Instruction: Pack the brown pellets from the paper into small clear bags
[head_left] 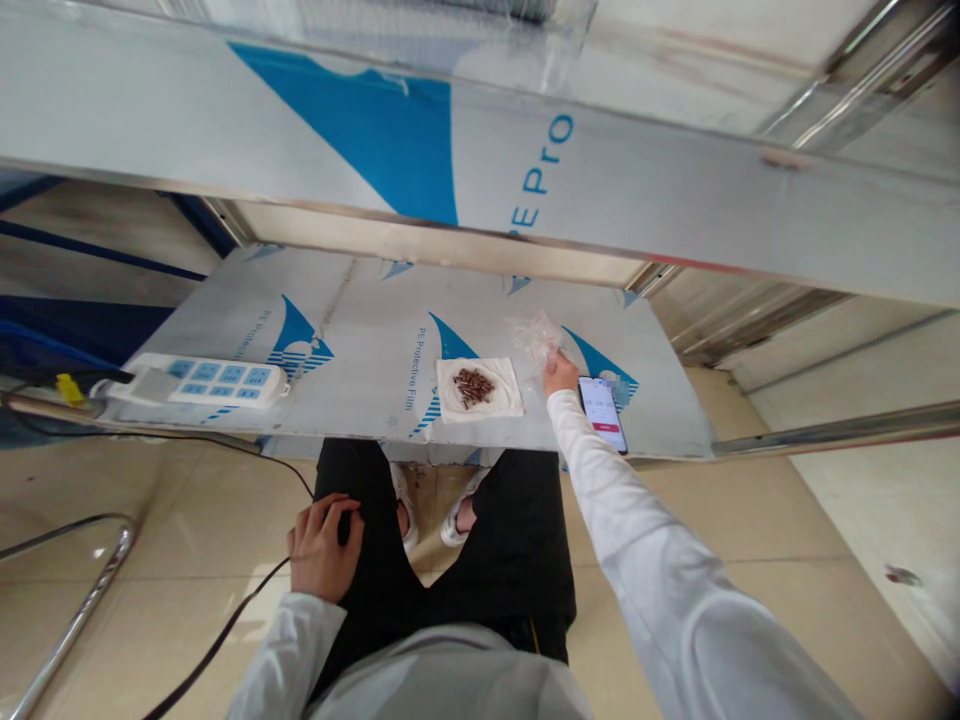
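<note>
My right hand point(559, 374) is at the right part of the shelf, its fingers closed on a crumpled clear plastic bag point(538, 338). What the bag holds, if anything, I cannot make out. To its left lies a white cloth or paper square point(504, 401) with a small heap of brown screw-like pieces point(472, 387) on it. A phone point(602, 415) with a lit screen lies just right of my right wrist. My left hand point(324, 545) rests on my left thigh, fingers bent loosely over the black trousers, holding nothing.
A white power strip point(202, 380) lies on the left of the film-covered shelf point(367, 390). A black cable point(225, 640) runs beside my left leg. An upper ledge point(330, 130) crosses above the shelf. A curved metal tube point(82, 610) stands at the lower left.
</note>
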